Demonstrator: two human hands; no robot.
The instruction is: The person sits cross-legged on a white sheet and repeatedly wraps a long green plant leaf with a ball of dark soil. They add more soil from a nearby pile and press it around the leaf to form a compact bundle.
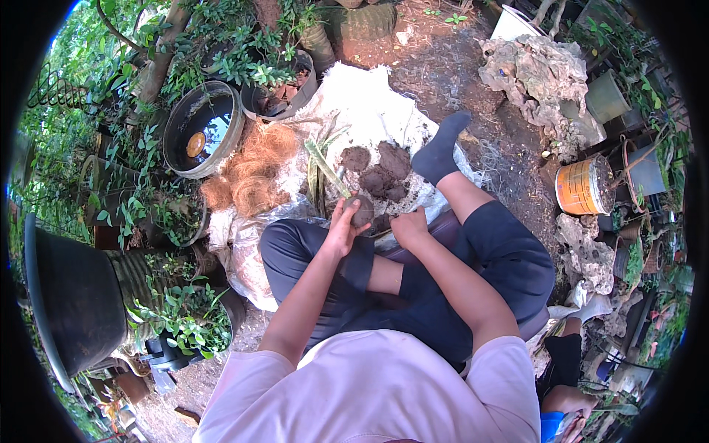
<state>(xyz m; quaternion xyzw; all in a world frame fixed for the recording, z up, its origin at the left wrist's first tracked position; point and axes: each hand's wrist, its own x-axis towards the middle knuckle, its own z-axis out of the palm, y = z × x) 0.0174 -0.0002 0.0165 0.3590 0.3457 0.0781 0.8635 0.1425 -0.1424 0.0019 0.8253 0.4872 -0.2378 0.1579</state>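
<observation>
My left hand is closed around a dark round soil ball in front of my crossed legs. Long green pale-edged leaves rise just beyond the ball; whether they grow from it I cannot tell. To the right of the ball, my right hand is closed with its fingertips turned down, and what it may hold is hidden. Dark moist soil lies in clumps past both hands, on a white sheet. Brown coconut fibre is heaped on the sheet's left side.
A round tub of water and a pot with dry leaves stand at the far left. A large black pot lies at the left. Rugged rock and an orange-labelled bucket are on the right. Another person's leg shows lower right.
</observation>
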